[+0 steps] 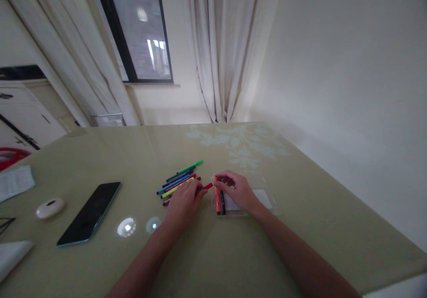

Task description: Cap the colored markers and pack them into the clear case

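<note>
Several coloured markers lie side by side on the table, among them a green marker (190, 167) at the far end and a yellow marker (168, 194). My left hand (184, 199) is over their right side, its fingers closed on a red marker (207, 186) that points right. To the right is a clear plastic case (273, 205) with a white insert. An orange-red marker (218, 202) and a black marker (223, 204) stand side by side at its left edge. My right hand (237, 192) is above the case, thumb and fingers curled around the upper ends of these markers.
On the left of the table (233, 253) lie a black phone (90, 213), a white oval object (50, 208), a folded cloth or paper (16, 182) and a white object (13, 255). A wall is on the right.
</note>
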Demonstrator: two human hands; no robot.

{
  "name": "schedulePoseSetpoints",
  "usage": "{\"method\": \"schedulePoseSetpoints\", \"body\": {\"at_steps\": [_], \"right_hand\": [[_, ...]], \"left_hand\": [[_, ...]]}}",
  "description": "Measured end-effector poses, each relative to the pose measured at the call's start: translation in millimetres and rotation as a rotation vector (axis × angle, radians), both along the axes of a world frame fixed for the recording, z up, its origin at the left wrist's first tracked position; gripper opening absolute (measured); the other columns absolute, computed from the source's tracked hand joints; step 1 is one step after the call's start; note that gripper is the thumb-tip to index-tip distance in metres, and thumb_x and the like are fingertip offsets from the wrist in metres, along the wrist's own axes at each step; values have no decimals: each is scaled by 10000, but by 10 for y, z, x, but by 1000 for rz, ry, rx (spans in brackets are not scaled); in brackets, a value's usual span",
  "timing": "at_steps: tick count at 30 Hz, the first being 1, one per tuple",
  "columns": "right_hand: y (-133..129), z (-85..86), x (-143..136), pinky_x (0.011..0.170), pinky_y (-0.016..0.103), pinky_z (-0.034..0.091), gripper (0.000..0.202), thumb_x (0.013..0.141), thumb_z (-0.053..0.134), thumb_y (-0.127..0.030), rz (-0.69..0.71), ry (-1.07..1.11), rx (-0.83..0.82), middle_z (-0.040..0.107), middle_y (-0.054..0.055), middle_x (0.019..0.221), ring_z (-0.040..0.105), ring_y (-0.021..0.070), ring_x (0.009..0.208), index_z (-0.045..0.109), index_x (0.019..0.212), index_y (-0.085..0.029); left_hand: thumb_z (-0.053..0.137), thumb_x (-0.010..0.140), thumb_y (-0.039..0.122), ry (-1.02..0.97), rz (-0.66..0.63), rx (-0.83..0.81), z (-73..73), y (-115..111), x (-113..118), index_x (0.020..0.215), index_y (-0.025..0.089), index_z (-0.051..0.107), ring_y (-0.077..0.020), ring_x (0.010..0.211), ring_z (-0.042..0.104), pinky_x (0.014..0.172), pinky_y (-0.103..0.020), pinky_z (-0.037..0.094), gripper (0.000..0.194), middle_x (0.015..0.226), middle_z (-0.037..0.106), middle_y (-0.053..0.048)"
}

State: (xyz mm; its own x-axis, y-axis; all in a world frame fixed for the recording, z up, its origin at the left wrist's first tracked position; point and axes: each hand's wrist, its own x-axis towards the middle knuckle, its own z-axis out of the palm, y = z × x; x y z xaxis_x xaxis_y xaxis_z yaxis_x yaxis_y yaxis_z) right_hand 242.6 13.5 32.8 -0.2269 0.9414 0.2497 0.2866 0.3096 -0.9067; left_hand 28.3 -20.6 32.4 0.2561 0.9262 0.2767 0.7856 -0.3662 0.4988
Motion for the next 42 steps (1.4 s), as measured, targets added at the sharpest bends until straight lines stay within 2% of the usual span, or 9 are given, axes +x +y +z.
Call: {"method": "schedulePoseSetpoints", "body": {"at_steps": [4,8,12,14,19,24,26,35,42], "right_hand": [[-52,36,-83,758,326,573,312,800,820,-473,89,251,-159,783,45,869,728,197,803,751,930,-197],[18,85,2,666,303,563,356,746,854,-485,-103,383,-191,777,53,807,725,196,742,738,901,-186],[175,75,208,634,293,543,402,749,821,-542,-346,403,-97,780,84,825,718,203,744,720,892,-180],[238,46,294,636,299,538,428,756,800,-569,-392,365,-79,787,103,854,725,216,764,717,902,-175],[287,-14,364,642,300,527,414,790,755,-570,-340,243,-84,792,105,854,715,212,758,746,875,-165],[281,-44,330,649,302,523,341,816,716,-493,-276,131,-62,781,77,804,686,195,718,784,866,-163],[278,-62,314,676,313,532,316,834,691,-469,-263,67,-34,776,65,791,691,199,724,785,861,-169],[214,-164,226,793,333,574,123,865,691,-262,-145,-180,65,792,61,895,733,198,811,791,911,-204],[166,-80,217,816,322,527,128,874,691,-145,-112,-412,177,764,51,879,700,191,828,786,817,-209]], "left_hand": [[551,1026,409,-202,-81,-54,-10,-82,126,1053,242,626,-212,879,695,763,-313,511,185,993,745,-23],[557,1025,394,-288,-116,-46,-33,-115,156,1198,247,629,-196,920,694,804,-295,522,238,1067,748,-34],[483,1050,309,-186,-222,4,-34,-129,159,1058,224,692,-196,892,667,805,-307,513,226,982,725,-48],[473,1054,287,-129,-292,27,-44,-140,175,1044,223,697,-206,939,656,854,-330,512,234,1013,717,-56],[623,990,331,10,-337,53,-86,-165,202,1122,224,648,-252,1067,619,981,-427,496,172,1148,696,-73],[766,887,417,62,-375,84,-90,-191,200,1359,245,553,-292,1232,568,1042,-469,481,545,1376,623,-96],[759,899,383,92,-399,83,-82,-197,210,1426,260,515,-291,1271,548,1079,-486,457,594,1427,601,-91],[638,977,292,176,-412,101,-62,-214,245,1406,313,588,-298,1260,538,1065,-509,460,432,1424,598,-87],[633,978,290,166,-410,95,-60,-218,259,1361,310,627,-300,1251,536,1058,-507,459,383,1406,609,-80]]}}
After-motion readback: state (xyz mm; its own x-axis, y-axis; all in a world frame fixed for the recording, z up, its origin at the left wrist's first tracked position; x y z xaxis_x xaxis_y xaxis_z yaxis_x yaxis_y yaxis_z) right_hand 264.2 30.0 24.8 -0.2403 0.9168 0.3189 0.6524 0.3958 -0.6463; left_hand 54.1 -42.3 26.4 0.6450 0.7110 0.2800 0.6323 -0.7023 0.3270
